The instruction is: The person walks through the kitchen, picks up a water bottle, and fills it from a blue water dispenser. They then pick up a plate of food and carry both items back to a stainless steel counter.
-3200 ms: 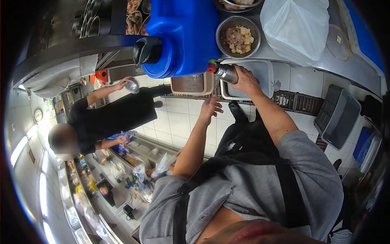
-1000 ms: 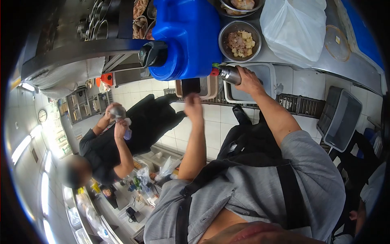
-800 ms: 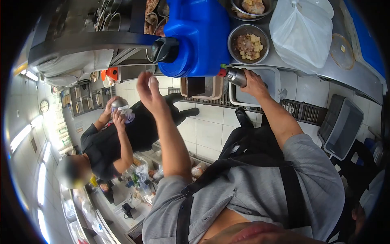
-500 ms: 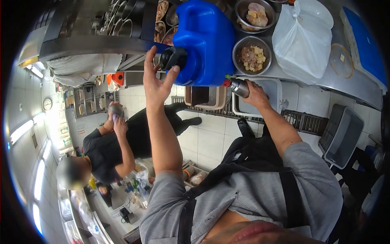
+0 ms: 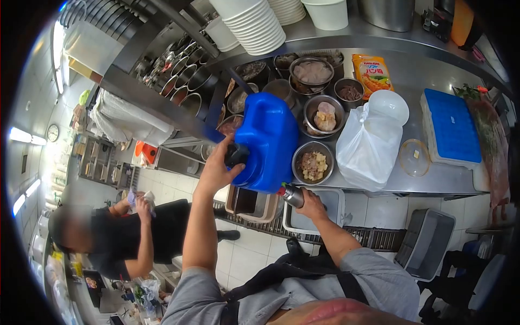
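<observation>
A large blue plastic jug [image 5: 271, 135] with a moulded handle fills the middle of the view, at the edge of the steel counter. My left hand [image 5: 212, 172] is at its near-left side, thumb and fingers closed around the black tap [image 5: 236, 155] on the jug. In my right hand [image 5: 313, 206], fingers wrapped round it, is a metal flask [image 5: 293, 196]. The flask's upper end, with a small red and green part, points up at the jug's lower right corner and overlaps it in this view.
On the steel counter [image 5: 379, 189] stand a bowl of chopped food [image 5: 313, 166], a white plastic bag [image 5: 365, 146] and a blue-lidded box [image 5: 452, 127]. Stacked white tubs [image 5: 252, 27] sit on the shelf above. Grey bins [image 5: 425, 246] stand below. Another person [image 5: 124, 238] works at left, holding a cloth.
The view has tilted up, showing more counter and the shelf. My left fingers have closed in around the black tap. My right hand still holds the flask beside the jug.
</observation>
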A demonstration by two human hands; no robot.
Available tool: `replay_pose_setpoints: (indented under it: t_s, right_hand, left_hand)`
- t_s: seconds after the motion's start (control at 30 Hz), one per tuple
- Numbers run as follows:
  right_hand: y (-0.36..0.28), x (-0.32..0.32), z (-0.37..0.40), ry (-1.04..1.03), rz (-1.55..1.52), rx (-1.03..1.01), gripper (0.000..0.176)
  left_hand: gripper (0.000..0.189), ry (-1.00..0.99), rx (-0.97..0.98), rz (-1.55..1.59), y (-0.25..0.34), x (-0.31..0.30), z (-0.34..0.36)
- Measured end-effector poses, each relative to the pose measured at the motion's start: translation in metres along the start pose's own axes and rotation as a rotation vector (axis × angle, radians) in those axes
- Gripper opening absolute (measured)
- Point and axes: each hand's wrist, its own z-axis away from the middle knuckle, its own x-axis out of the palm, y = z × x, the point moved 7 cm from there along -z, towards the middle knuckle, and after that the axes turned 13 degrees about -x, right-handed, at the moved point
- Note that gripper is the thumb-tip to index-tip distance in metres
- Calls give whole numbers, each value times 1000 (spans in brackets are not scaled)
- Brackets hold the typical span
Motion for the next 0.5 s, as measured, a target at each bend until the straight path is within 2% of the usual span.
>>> replay_pose_setpoints:
  t_s: [0.03,0.07,0.1,0.13,0.17,0.2,0.23,0.3,0.33,0.37,0.47,0.5]
  right_hand:
    - [2,-1,0,28,28,-6,90]
    - [-3,-3,3,46,49,-9,90]
    - [0,1,2,-22,15,40,92]
    - [7,9,4,52,21,-20,92]
    - [4,4,3,36,43,-17,94]
    - [-1,0,3,52,55,-23,97]
    - [7,8,1,72,64,-56,99]
    - [7,8,6,43,57,-24,93]
    - [3,2,6,82,37,-41,89]
    - [-3,-5,7,32,5,8,89]
    - [-2,-9,9,68,10,-5,92]
    - [2,-5,9,-36,9,71,94]
  left_hand:
    - [91,18,56,-7,-1,-1,0]
    - [91,9,32,-17,-7,-1,-2]
    - [93,24,59,44,-12,-2,-1]
    - [95,34,77,105,-17,-2,5]
    - [97,-9,-29,288,-26,1,9]
    - [97,38,-42,330,-42,6,11]
    - [94,84,-73,394,-54,14,13]
    - [87,206,-136,519,-71,40,17]
    - [83,327,-136,582,-66,40,16]
    - [74,398,-136,600,-56,40,19]
    - [71,410,-88,594,-49,41,22]
    - [72,441,-79,500,-51,40,24]
